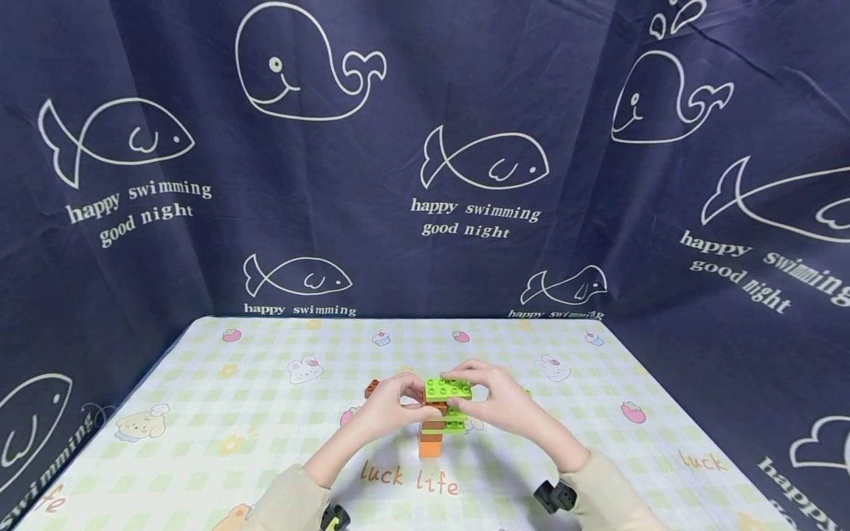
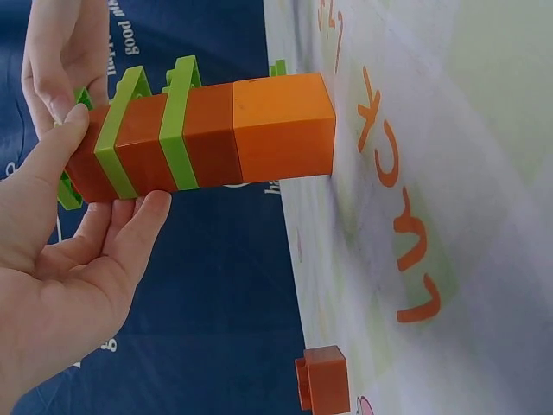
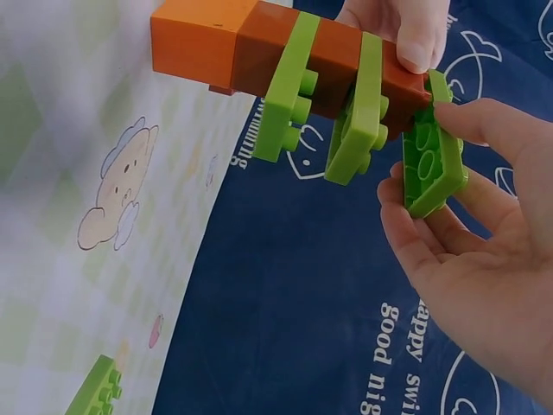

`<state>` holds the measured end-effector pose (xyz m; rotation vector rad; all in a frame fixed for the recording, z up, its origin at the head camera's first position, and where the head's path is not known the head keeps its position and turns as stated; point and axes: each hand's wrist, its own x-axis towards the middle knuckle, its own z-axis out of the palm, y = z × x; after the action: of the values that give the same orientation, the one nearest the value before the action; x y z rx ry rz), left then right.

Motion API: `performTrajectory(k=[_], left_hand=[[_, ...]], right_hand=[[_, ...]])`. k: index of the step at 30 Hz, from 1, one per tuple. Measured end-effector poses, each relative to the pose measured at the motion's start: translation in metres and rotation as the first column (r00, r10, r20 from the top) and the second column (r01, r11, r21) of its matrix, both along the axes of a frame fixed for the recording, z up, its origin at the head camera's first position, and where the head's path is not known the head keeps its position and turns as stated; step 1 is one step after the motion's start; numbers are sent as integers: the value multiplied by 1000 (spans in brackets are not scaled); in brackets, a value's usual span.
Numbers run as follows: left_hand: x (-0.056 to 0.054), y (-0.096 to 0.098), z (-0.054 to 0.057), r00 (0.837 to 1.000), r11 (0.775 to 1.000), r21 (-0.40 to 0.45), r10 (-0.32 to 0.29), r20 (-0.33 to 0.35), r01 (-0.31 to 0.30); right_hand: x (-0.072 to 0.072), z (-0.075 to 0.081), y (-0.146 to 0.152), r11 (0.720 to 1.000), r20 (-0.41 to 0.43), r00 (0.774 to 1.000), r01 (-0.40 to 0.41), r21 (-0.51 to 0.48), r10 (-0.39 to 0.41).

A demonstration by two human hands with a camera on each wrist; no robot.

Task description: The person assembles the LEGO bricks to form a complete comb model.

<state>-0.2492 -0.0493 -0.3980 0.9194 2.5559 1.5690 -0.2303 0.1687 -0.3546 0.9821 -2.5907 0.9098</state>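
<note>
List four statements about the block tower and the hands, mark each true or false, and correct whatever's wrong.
1. The right hand holds a green brick. True.
2. The left hand is touching nothing. False: it grips the tower near its top.
3. The tower's bottom block is orange. True.
4. The loose brown brick lies right of the tower in the head view. False: it lies left.
</note>
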Motion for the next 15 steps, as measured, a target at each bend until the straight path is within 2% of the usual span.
performTrajectory(k=[15], left_hand=[[0, 1, 0, 1000, 1000, -5, 9, 3, -9]], right_hand=[[1, -3, 1, 1000, 20, 1000, -17, 21, 17]])
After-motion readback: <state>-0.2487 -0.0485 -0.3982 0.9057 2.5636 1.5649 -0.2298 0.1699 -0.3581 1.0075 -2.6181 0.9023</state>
